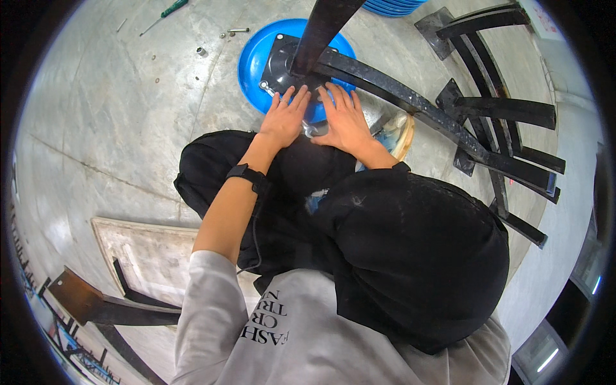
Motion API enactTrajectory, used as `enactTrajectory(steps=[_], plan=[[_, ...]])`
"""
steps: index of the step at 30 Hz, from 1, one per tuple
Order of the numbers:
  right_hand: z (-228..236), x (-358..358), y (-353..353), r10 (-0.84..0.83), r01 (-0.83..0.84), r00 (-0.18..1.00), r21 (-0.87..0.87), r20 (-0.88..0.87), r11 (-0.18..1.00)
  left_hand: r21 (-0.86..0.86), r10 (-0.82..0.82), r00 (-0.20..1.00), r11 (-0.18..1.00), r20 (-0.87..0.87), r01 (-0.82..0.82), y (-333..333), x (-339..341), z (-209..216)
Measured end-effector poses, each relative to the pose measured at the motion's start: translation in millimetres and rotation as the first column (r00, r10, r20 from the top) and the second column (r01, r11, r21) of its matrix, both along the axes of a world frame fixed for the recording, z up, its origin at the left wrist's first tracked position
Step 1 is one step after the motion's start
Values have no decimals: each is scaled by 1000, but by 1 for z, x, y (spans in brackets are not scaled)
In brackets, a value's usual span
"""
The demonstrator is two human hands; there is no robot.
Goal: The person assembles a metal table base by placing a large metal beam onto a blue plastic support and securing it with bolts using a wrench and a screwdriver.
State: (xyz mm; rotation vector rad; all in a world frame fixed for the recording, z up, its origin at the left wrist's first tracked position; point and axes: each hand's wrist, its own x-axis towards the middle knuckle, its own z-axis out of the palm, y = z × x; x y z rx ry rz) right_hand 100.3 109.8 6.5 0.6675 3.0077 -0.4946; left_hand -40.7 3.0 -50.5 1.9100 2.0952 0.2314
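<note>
A round blue stool seat (249, 61) lies on the floor in front of me, and a black metal mounting plate (277, 59) with curved black legs (378, 83) rests on it. My left hand (287, 119) lies at the plate's near edge with its fingers stretched forward. Beside it my right hand (346, 125) is spread, its fingertips at the plate near the base of the legs. A silvery wrench end (309, 130) shows between the hands, close to my right thumb; whether the thumb touches it I cannot tell. Another shiny metal piece (267, 88) sits at the plate's left corner.
Several black metal leg frames (504, 112) stand at the right. A green-handled screwdriver (173, 8), a metal socket (201, 51) and small hardware lie on the floor at the upper left. Stacked blue seats (394, 6) are at the top. A pale board (151, 253) lies at the lower left.
</note>
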Motion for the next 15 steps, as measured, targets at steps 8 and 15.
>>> enactTrajectory(steps=[8,15], plan=[[0,-2,7,9,-7,1000,78,-25,997,40,14,1000,999,-22,-13,2,2,1],[13,-10,-6,-29,15,998,224,58,974,31,21,997,999,-76,-19,1,4,6]])
